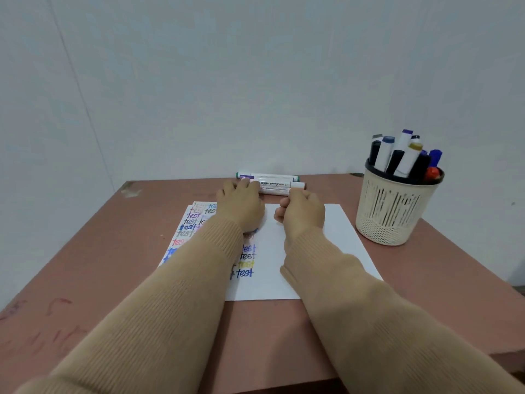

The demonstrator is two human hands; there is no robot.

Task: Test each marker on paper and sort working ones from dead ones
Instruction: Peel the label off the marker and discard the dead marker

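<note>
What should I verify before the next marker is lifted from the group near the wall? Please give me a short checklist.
1. Bare room on the paper for a new mark: ok, its right part is blank.
2. Markers by the wall within reach: ok, both hands are at them.
3. Left hand grips one marker: cannot tell, the fingers hide it.
4. Right hand is free: cannot tell, its fingers are curled.
5. Cup upright and apart from the arms: ok.
</note>
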